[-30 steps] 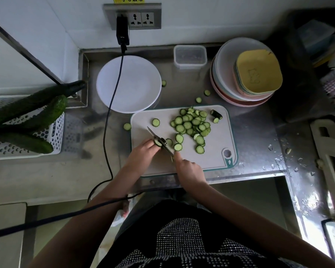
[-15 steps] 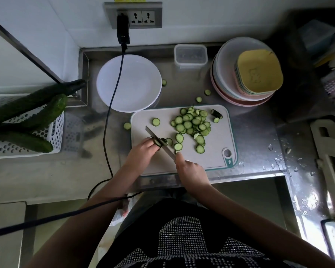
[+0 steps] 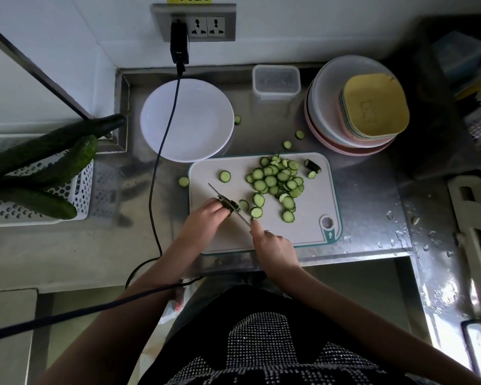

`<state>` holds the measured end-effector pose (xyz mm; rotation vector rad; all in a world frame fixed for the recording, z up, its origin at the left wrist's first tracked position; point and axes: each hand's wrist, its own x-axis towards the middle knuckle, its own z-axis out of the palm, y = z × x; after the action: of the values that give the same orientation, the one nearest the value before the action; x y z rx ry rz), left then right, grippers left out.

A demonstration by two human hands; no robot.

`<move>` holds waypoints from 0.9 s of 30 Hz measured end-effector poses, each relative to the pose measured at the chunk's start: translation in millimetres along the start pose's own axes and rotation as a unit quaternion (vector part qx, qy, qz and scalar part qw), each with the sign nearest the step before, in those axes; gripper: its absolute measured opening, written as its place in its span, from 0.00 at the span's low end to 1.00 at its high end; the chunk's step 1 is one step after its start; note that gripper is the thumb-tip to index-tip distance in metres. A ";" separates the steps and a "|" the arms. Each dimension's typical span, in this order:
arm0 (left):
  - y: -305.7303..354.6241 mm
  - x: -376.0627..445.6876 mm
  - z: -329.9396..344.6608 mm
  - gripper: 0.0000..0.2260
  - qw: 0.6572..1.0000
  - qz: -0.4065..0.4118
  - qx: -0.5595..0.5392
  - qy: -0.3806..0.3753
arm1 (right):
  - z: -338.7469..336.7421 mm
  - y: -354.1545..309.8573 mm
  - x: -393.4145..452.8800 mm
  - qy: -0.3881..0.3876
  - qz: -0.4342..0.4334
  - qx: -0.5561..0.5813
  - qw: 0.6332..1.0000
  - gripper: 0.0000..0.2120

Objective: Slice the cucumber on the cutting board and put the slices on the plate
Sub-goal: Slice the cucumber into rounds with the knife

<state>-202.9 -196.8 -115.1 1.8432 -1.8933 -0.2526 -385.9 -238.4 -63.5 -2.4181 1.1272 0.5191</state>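
Observation:
A white cutting board [image 3: 303, 232] lies on the steel counter with several cucumber slices [image 3: 275, 182] piled toward its far side. My left hand [image 3: 206, 218] pinches a short cucumber stub [image 3: 232, 205] against the board. My right hand [image 3: 272, 243] grips the knife handle, index finger stretched along it. The knife [image 3: 228, 202] blade runs up and left across the stub. An empty white plate [image 3: 186, 119] sits behind the board to the left. A dark cucumber end piece [image 3: 313, 165] lies at the board's far right.
Stray slices [image 3: 184, 181] lie on the counter around the board. A white basket [image 3: 39, 190] at left holds whole cucumbers [image 3: 39, 151]. A black cable [image 3: 161, 151] crosses the plate. Stacked bowls [image 3: 353, 107] and a clear container [image 3: 276, 82] stand at the back.
The knife blade has shifted slightly up and left across the stub. Both hands have stayed almost in place, and the slice pile is unchanged.

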 end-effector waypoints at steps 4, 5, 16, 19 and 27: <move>5.1 0.3 -1.5 0.10 1.000 0.008 0.020 0.019 | -1.9 0.4 5.2 -0.032 0.021 0.029 0.999 0.19; 5.6 0.1 -1.2 0.10 0.999 0.006 0.021 0.024 | -2.2 0.6 5.2 -0.032 0.022 0.032 0.999 0.18; 1.4 -2.4 -1.7 0.10 1.000 -0.006 0.016 -0.007 | -2.2 4.7 -4.5 0.018 0.014 0.103 0.994 0.06; 1.7 -1.2 -3.4 0.09 0.999 0.005 0.036 -0.006 | -2.5 4.2 -4.2 0.020 0.007 0.094 0.995 0.05; 0.9 -2.0 -2.0 0.08 0.999 0.005 0.051 -0.012 | -1.5 4.2 -4.4 0.013 -0.013 0.047 0.999 0.09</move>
<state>-202.8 -194.3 -113.4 1.9037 -1.9655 -0.1786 -391.6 -238.9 -61.0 -2.3609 1.1049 0.4189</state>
